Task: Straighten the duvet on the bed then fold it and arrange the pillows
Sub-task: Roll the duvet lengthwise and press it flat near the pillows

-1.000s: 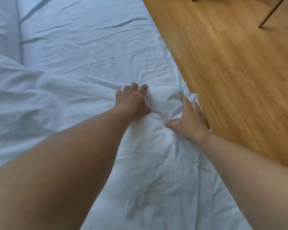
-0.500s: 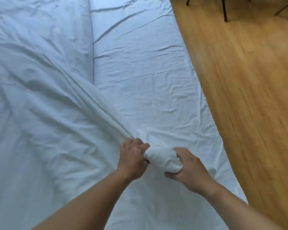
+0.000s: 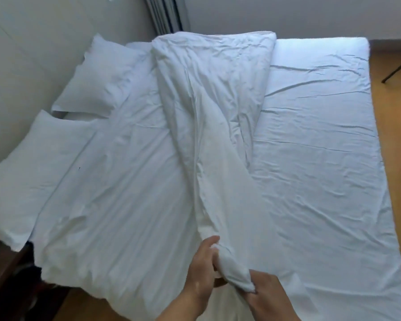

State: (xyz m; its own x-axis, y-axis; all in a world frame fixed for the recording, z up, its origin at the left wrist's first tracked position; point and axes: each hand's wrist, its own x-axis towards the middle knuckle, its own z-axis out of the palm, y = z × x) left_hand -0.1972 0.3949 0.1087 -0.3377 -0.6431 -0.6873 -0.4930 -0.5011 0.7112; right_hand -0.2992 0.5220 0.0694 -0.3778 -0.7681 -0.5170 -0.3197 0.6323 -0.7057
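Here we hold the duvet (image 3: 130, 205) by a bunched corner at the near edge of the bed (image 3: 322, 158). Our left hand (image 3: 203, 269) and right hand (image 3: 269, 295) both have fingers clamped on it. It trails crumpled toward the far side, and the pillows (image 3: 97, 77) lie left.

Close together: left hand (image 3: 203, 273), right hand (image 3: 267, 291), both curled in grip.

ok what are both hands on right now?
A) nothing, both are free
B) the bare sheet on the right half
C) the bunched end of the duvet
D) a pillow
C: the left hand and the right hand both grip the twisted end of the duvet at the near edge of the bed. The far pillow and the near pillow lie untouched by the wall.
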